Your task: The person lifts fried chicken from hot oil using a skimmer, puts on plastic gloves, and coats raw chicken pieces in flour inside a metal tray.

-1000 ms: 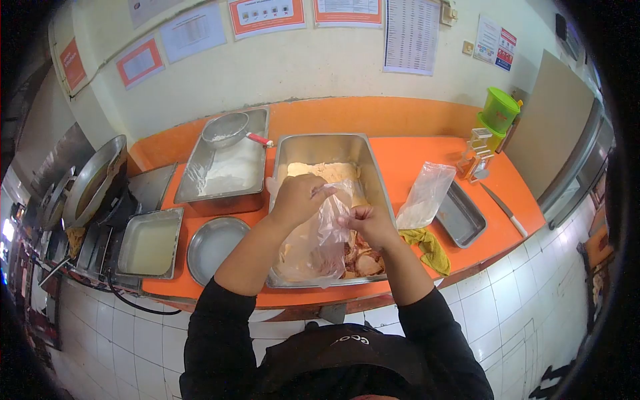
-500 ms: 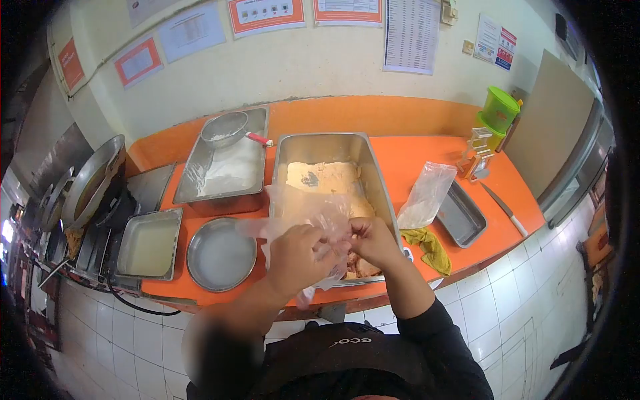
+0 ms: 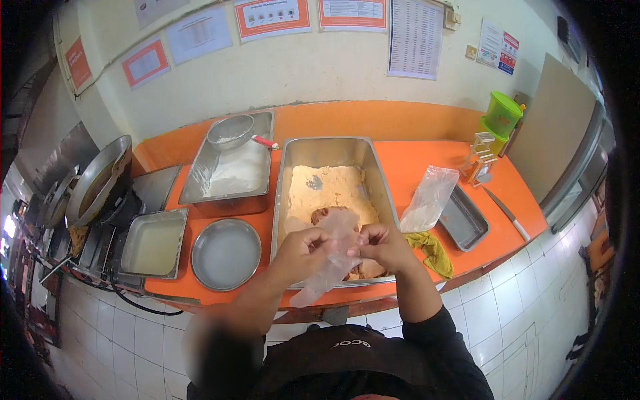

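Observation:
A thin, clear plastic bag (image 3: pixel 325 275) hangs crumpled between my two hands, over the front part of a deep steel tray (image 3: pixel 385 193). My left hand (image 3: pixel 303 252) pinches its left side, and my right hand (image 3: pixel 381 245) pinches it on the right. Inside the tray lie a pale orange powder (image 3: pixel 333 183) at the back and pieces of raw meat (image 3: pixel 371 269) near the front, partly hidden by the hands and plastic.
Left of the tray are a flour tray (image 3: pixel 233 170) with a sieve (image 3: pixel 231 131), a round pan (image 3: pixel 226 255) and a liquid-filled tray (image 3: pixel 153 245). On the right are a plastic bag (image 3: pixel 432 193), yellow cloth (image 3: pixel 433 253), shallow tray (image 3: pixel 465 220) and knife (image 3: pixel 507 213).
The plastic has been drawn into a narrower bunch between my hands, uncovering more of the powder and meat. Both hands are lower in the view than a second ago.

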`<state>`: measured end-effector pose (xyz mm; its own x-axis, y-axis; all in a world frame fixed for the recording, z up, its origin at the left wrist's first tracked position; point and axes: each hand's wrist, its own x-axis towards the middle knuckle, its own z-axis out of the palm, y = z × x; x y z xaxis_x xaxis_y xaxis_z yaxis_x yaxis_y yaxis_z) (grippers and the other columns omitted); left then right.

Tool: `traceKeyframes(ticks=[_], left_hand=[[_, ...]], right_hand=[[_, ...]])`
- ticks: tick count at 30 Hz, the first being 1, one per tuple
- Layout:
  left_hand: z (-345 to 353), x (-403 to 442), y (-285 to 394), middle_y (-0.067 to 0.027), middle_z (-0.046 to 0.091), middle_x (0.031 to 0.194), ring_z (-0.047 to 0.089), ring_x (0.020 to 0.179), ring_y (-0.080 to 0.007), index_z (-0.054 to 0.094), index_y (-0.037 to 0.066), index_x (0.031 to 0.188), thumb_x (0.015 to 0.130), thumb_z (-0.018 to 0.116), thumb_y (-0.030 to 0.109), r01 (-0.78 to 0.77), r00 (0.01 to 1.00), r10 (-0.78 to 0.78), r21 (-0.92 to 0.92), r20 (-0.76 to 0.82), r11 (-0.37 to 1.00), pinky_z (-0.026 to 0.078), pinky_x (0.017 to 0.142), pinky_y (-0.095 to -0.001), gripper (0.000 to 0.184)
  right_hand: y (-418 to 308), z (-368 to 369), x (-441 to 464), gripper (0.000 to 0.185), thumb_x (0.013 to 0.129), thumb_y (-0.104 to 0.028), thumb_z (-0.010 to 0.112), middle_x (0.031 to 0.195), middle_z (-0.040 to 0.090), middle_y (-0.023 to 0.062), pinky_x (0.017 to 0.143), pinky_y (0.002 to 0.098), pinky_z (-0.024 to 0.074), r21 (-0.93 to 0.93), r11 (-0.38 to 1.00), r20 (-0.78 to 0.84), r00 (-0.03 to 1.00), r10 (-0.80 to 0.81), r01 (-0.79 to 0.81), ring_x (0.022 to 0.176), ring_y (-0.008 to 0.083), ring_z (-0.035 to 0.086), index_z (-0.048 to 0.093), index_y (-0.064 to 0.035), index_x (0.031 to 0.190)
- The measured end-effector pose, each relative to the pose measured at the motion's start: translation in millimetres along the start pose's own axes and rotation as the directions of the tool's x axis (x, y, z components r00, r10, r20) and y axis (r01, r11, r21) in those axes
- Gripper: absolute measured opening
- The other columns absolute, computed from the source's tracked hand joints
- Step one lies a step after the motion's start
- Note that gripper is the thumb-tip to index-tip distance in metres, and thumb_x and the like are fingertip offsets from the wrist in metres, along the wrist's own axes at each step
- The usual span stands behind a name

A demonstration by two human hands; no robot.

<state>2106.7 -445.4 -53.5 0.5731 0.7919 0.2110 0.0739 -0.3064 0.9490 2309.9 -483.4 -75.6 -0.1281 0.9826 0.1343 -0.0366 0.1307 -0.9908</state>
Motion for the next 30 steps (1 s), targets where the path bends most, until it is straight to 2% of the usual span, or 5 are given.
traceKeyframes(ticks=[10,14,18,21,30], left_hand=[[17.0,-9.4,-12.1,-0.0010,0.054,0.062,0.051,0.057,-0.0089,0.056,0.002,0.074,0.081,0.058,0.012,0.005,0.962,0.027,0.116,-0.271,0.993,0.041,0.052,-0.0254,0.012],[41.8,-13.4,-4.0,-0.0093,0.054,0.062,0.053,0.052,-0.0219,0.055,0.002,0.069,0.074,0.058,0.004,-0.264,0.824,0.460,0.494,-0.331,0.829,0.042,0.051,-0.0320,0.006],[69.0,-25.3,10.8,-0.0100,0.049,0.060,0.050,0.053,-0.0259,0.052,0.006,0.066,0.067,0.060,0.005,-0.621,0.708,0.706,0.479,0.004,0.620,0.043,0.050,-0.0347,0.008],[82.3,-30.7,9.1,-0.0086,0.049,0.062,0.052,0.057,-0.0245,0.050,0.005,0.066,0.066,0.061,0.009,-0.701,0.667,0.714,0.503,0.212,0.505,0.044,0.052,-0.0356,0.011],[98.1,-32.6,-17.8,-0.0091,0.053,0.067,0.055,0.064,-0.0235,0.051,0.004,0.070,0.067,0.061,0.016,-0.677,0.731,0.550,0.524,0.402,0.517,0.047,0.056,-0.0352,0.016]], right_hand=[[10.9,-11.6,-6.9,0.014,0.065,-0.007,0.069,0.059,0.056,0.0070,0.052,0.0284,0.0427,-0.578,0.804,-0.420,0.895,-0.148,-0.138,0.054,0.0169,0.053,0.056,-0.0022,0.067],[-0.1,5.0,-33.0,0.019,0.070,-0.007,0.063,0.085,0.059,0.0113,0.069,0.0298,0.0439,-0.614,0.573,-0.072,0.685,-0.725,0.542,0.076,0.0229,0.057,0.056,0.0002,0.085],[20.0,21.9,-45.6,0.032,0.078,-0.010,0.058,0.092,0.059,0.0086,0.075,0.0289,0.0445,-0.470,0.792,0.014,0.900,-0.435,0.390,0.083,0.0175,0.057,0.053,-0.0018,0.109],[25.5,11.1,-49.3,0.032,0.082,-0.014,0.058,0.096,0.059,0.0054,0.077,0.0263,0.0440,0.593,0.787,0.015,0.980,0.199,-0.169,0.085,0.0111,0.056,0.052,-0.0015,0.111],[40.0,-12.5,-69.5,0.017,0.080,-0.017,0.063,0.078,0.062,0.0033,0.062,0.0276,0.0449,-0.526,0.804,-0.363,0.928,0.081,-0.276,0.073,0.0086,0.055,0.064,0.0005,0.079]])
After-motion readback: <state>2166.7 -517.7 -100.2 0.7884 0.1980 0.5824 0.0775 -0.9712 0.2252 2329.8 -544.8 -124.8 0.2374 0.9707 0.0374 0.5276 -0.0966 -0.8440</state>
